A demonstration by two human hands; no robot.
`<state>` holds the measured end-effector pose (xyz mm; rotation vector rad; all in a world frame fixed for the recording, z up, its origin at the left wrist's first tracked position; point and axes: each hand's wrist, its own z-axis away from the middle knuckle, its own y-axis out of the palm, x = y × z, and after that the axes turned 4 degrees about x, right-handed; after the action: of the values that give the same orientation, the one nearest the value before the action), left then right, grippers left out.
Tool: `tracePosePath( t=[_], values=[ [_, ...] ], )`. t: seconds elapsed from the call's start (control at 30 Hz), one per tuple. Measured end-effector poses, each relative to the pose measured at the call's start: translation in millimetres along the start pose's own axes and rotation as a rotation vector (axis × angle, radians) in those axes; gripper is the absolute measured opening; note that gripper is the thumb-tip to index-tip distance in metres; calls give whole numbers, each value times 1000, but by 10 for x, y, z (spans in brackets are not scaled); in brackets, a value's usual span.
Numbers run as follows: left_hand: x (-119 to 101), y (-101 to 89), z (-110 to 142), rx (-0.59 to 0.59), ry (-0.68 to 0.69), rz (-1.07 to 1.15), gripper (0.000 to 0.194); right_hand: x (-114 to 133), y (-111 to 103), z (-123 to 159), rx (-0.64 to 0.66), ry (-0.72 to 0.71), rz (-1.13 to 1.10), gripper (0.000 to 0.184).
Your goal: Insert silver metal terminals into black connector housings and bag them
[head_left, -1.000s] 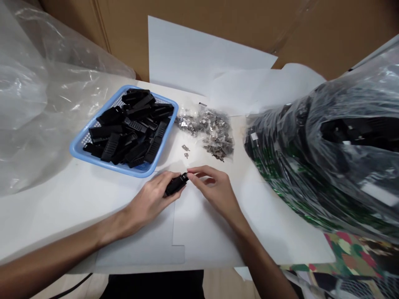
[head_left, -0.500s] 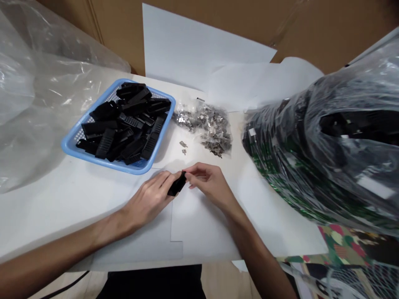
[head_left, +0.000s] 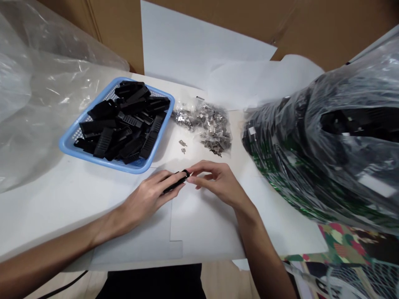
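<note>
The left hand (head_left: 152,193) is closed around a black part (head_left: 178,183), fingers along its far side and thumb on the near side; the right hand (head_left: 218,180) meets the part's right end, thumb and forefinger almost together; whether these 2 fingertips pinch the part or some small piece at its tip cannot be told. The left fingers cover much of the part; the other right fingers are curled and partly hidden. Just beyond the grip lie 2 small metal pieces (head_left: 183,143); farther beyond and to the right, a clear bag (head_left: 215,124) of metal pieces, single outlines lost in glare; beyond and to the left, a blue basket (head_left: 102,160) of black parts, the lower ones buried; well to the right, a large plastic bag (head_left: 280,137), cut off by the view's edge. Compared with 0.5 s earlier, the held part shows a slim profile instead of a broad dark face; the 2 metal pieces lie unmoved.
</note>
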<state>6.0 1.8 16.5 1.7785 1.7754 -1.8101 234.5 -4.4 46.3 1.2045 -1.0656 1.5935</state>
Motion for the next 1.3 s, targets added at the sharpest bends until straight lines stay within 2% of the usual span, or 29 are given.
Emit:
tracePosePath(
  t=[0.13, 0.4, 0.5, 0.57, 0.67, 0.73, 0.9, 1.1, 1.3],
  values=[
    [1, -4, -3, 10, 0, 1, 40, 2, -9, 2, 6, -2, 2, 23],
    [4, -17, -21, -5, -1, 37, 36, -28, -6, -3, 6, -25, 35, 19],
    [-29, -17, -51, -53, -101, 124, 29, -25, 36, -2, -19, -36, 5, 28],
    [-60, -8, -76, -85, -224, 240, 23, -27, 82, 9, -50, -64, 13, 29],
    [-91, 12, -112, -123, -425, 476, 26, -47, 175, 39, -73, -154, 135, 20],
    [-94, 17, -127, -155, -501, 593, 30, -67, 238, 58, -76, -246, 227, 20],
    [-90, -21, -149, -155, -544, 661, 31, -97, 292, 78, -56, -388, 489, 31],
    [-66, -82, -155, -84, -569, 669, 33, -149, 139, 78, 73, -502, 757, 44],
    [-4, -118, -164, 7, -608, 662, 37, -124, 61, 78, 131, -534, 845, 39]
  ],
)
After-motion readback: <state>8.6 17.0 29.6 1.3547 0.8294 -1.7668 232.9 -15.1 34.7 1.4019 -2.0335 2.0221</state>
